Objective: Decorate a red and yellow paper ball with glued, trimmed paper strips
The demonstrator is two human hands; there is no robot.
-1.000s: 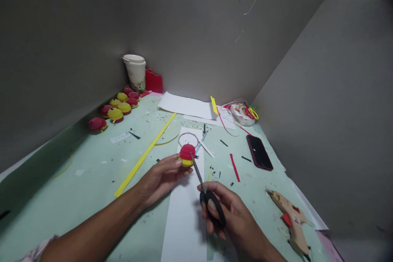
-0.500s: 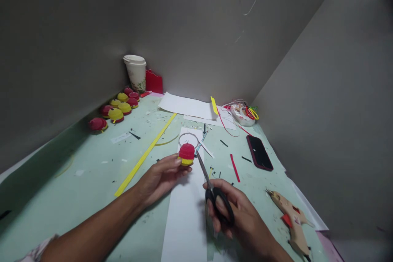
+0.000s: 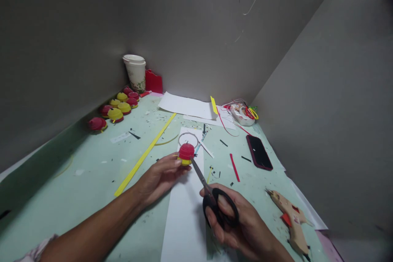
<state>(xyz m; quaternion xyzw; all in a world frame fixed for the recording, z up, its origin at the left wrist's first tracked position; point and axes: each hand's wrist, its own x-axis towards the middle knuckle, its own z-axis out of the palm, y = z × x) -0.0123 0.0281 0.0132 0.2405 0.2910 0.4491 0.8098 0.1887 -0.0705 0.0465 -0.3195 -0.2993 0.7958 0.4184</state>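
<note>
In the head view my left hand [image 3: 162, 176] pinches a small red-and-yellow ribbed piece [image 3: 186, 151], its red dome on top and yellow part below. Black-handled scissors [image 3: 204, 179] sit in my right hand [image 3: 242, 217], with fingers through the loops. Their blade tips reach the piece's right side, near where red meets yellow; whether they touch it I cannot tell. The blades look nearly closed. Beneath both hands lies a long white paper strip [image 3: 184, 221], with a thin wire-like ring [image 3: 197, 136] on its far end.
Several similar red and yellow pieces [image 3: 115, 115] stand at left by a paper cup [image 3: 135, 74]. A long yellow strip [image 3: 144, 156] lies left of centre. At right are a phone [image 3: 259, 152] and a glue gun [image 3: 290, 217]. Grey walls [image 3: 190, 41] enclose the table.
The scissors have moved left, bringing their tips from beside the piece to its right side. Their handles have spread slightly. My left hand and the piece have barely moved.
</note>
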